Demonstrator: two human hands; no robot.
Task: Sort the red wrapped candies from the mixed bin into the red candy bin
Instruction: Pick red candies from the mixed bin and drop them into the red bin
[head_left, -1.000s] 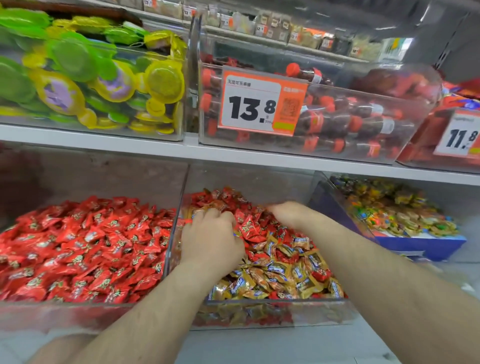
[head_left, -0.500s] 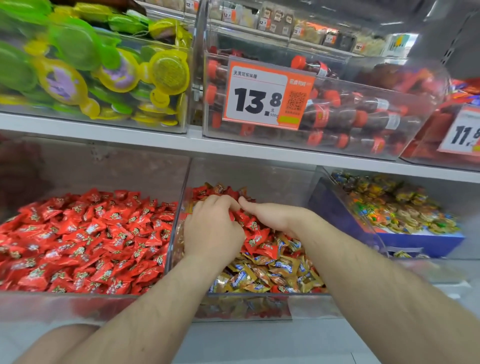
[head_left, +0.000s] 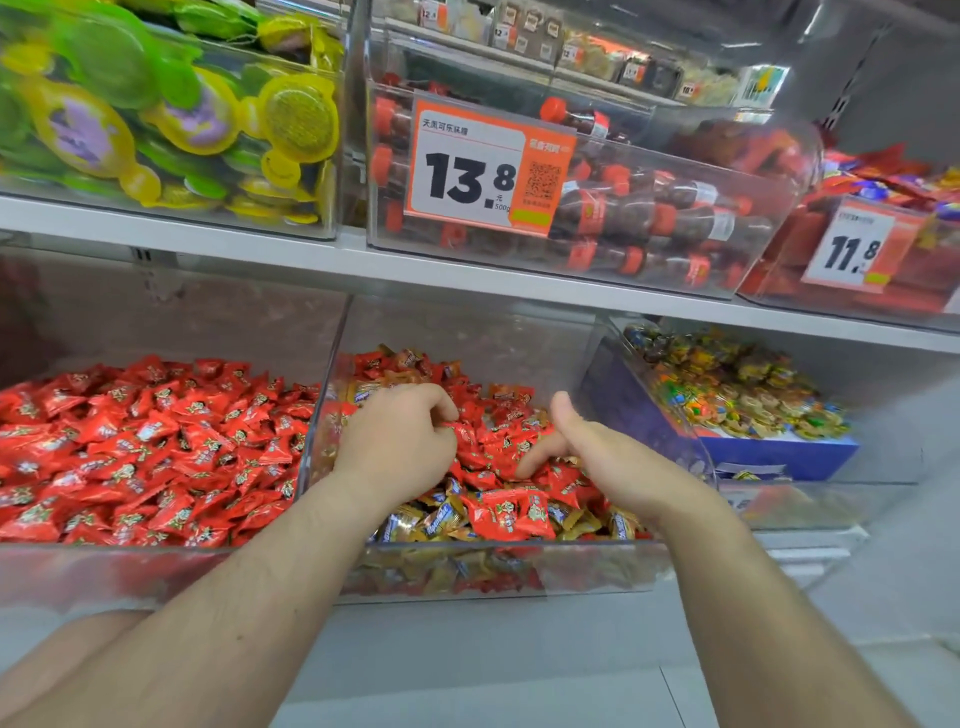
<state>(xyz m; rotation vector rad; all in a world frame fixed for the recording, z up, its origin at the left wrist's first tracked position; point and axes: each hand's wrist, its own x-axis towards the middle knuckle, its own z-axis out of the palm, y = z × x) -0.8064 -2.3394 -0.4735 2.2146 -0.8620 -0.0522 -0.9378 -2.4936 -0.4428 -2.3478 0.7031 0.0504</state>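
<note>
The clear mixed bin (head_left: 587, 571) stands in the middle of the lower shelf and holds red wrapped candies (head_left: 511, 512) among gold and blue ones (head_left: 439, 519). To its left is the red candy bin (head_left: 78, 571), full of red candies (head_left: 156, 447). My left hand (head_left: 400, 447) is inside the mixed bin at its left side, its fingers curled round a few red candies. My right hand (head_left: 602, 457) is in the same bin to the right, thumb raised, with its fingers stretched down into the red candies.
A bin of multicoloured sweets (head_left: 737, 395) with a blue base sits to the right. The upper shelf (head_left: 311, 260) overhangs the bins and carries green and yellow packs (head_left: 156, 114), cola-bottle sweets behind a 13.8 price tag (head_left: 483, 166), and a red-packet bin tagged 11.8 (head_left: 852, 249).
My right hand has drawn away from the left, toward the front right of the mixed bin, and its thumb has lifted. My left hand has stayed at the left side, fingers curled.
</note>
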